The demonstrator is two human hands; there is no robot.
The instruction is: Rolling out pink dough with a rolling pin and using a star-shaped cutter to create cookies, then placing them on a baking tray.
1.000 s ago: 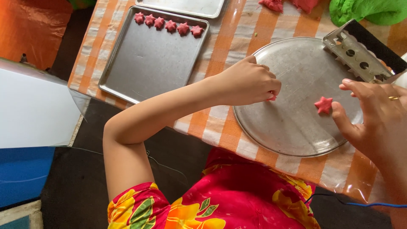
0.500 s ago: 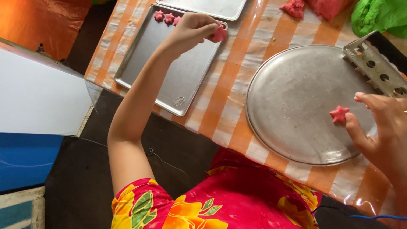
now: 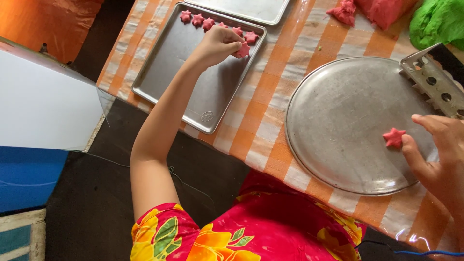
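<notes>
My left hand reaches over a rectangular metal baking tray and pinches a red dough star just below a row of several red stars at the tray's far edge. My right hand rests open at the right rim of a round metal plate. Its thumb touches a single red star lying on the plate.
An orange and white checked cloth covers the table. A perforated metal mould lies at the plate's far right. Lumps of red dough and green dough sit at the back, beside a second tray. A white box stands to the left.
My left hand has carried a red star from the round plate to the baking tray and lowered it beside the row. My right hand has stayed by the star on the plate.
</notes>
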